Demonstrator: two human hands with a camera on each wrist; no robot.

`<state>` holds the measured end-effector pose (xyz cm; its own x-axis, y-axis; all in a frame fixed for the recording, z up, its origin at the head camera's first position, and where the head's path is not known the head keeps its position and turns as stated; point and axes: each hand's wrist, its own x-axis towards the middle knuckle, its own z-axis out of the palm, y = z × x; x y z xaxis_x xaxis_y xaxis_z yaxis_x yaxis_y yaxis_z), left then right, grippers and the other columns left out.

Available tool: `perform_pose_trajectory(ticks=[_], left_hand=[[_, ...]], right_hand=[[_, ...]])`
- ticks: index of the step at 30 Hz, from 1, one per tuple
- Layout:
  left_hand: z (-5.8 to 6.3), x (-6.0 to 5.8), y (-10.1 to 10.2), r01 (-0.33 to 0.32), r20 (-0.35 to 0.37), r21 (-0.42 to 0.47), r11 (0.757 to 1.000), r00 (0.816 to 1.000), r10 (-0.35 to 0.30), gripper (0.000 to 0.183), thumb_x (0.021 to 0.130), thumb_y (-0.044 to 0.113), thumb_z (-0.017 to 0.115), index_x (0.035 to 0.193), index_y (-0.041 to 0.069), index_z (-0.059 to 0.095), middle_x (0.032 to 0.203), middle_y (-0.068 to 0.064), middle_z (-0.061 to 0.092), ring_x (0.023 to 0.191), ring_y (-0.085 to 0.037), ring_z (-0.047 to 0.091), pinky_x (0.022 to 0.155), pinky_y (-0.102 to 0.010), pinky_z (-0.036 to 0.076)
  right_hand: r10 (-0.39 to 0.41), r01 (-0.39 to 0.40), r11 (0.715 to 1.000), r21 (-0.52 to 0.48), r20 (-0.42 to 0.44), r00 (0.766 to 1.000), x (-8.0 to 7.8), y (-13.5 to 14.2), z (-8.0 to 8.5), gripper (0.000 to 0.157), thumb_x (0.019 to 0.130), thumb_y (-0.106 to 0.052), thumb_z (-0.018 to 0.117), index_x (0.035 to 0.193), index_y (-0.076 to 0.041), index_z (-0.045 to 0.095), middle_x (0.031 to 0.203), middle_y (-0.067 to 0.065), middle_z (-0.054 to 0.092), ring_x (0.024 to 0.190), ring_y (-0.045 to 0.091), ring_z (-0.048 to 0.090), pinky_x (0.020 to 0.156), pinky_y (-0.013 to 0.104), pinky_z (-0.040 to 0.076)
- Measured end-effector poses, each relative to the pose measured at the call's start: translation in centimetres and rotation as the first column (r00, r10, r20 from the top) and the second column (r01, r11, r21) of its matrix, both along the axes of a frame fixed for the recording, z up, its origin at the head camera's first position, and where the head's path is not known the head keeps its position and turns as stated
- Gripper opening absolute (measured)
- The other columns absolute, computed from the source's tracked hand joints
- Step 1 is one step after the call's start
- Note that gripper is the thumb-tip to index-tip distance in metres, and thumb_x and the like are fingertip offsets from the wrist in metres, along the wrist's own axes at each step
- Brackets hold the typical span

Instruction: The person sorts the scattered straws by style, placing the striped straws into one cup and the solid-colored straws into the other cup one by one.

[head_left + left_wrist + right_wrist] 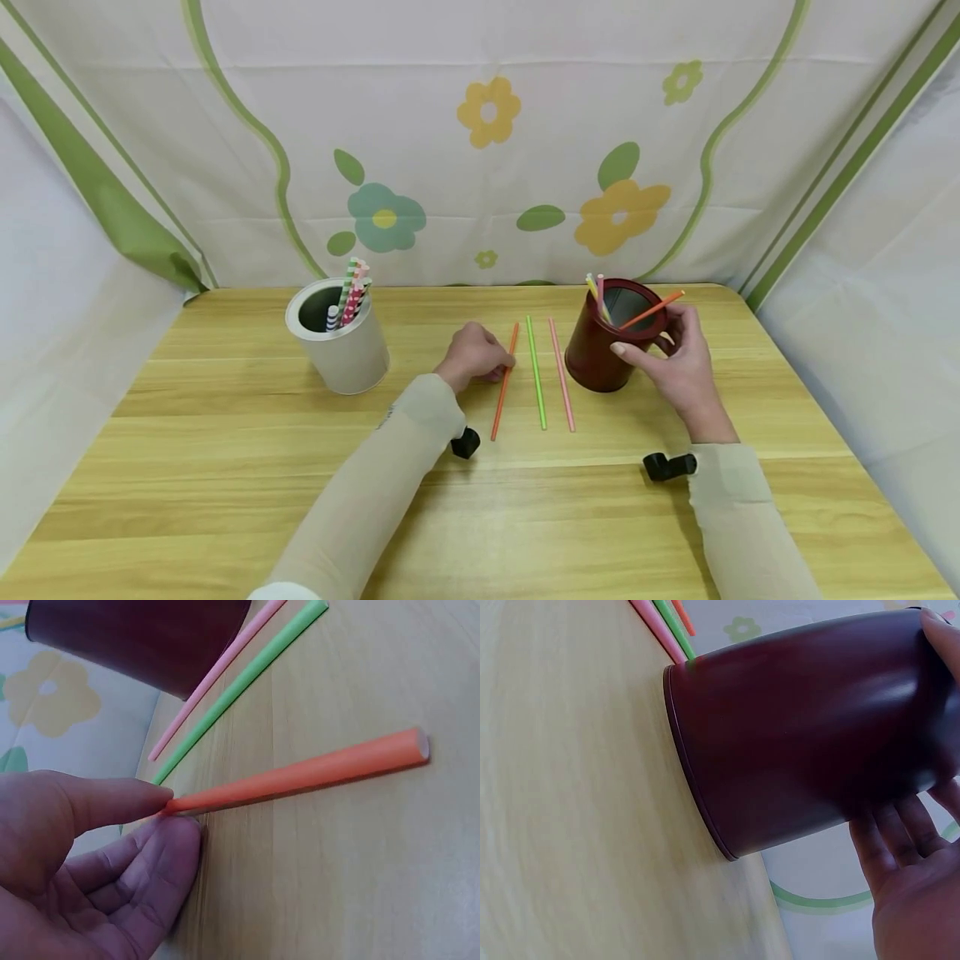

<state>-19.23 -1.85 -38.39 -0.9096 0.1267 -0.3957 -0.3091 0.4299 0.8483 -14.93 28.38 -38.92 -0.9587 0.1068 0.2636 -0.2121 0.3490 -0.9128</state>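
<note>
My left hand (474, 354) pinches an orange straw (300, 774) between thumb and fingertips, near its middle, low over the wooden table. To its right lie a green straw (536, 375) and a pink straw (562, 375), roughly parallel. With thumb in front and fingers behind, my right hand (684, 367) grips a dark red cup (600, 354) near its rim; in the right wrist view the cup (795, 735) fills the middle. Inside the cup, another orange straw (654, 309) leans right, and a few pale straws (597, 292) lean left.
A white cup (348, 358) stands at the left, holding several patterned straws (352, 296). Behind the wooden table (225, 483) hangs a flowered cloth (450, 50). Small black cameras (466, 443) sit at both wrists.
</note>
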Motion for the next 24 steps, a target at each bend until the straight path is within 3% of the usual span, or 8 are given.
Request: perform_pose_trajectory(ticks=[13,24], left_hand=[[-0.5,0.0,-1.6,-0.011,0.051,0.203,0.979,0.999,0.001,0.014,0.097,0.005,0.078,0.106,-0.005,0.078,0.092,-0.012,0.077,0.075,-0.015,0.072,0.080,-0.031,0.069],[-1.6,-0.2,-2.8,-0.068,0.108,0.409,0.910,0.994,0.025,0.025,0.100,0.007,0.075,0.122,-0.006,0.076,0.117,-0.021,0.078,0.081,-0.015,0.075,0.089,-0.034,0.068]], right_hand=[[-0.003,0.003,1.000,0.007,0.001,1.000,0.0,0.0,0.0,0.066,0.089,-0.009,0.089,0.140,-0.016,0.047,0.133,-0.011,0.057,0.124,0.006,0.055,0.101,0.007,0.048],[-0.002,0.002,1.000,0.004,-0.012,1.000,0.1,-0.1,0.1,0.065,0.089,-0.008,0.088,0.139,-0.014,0.048,0.132,-0.011,0.057,0.123,0.007,0.056,0.101,0.007,0.049]])
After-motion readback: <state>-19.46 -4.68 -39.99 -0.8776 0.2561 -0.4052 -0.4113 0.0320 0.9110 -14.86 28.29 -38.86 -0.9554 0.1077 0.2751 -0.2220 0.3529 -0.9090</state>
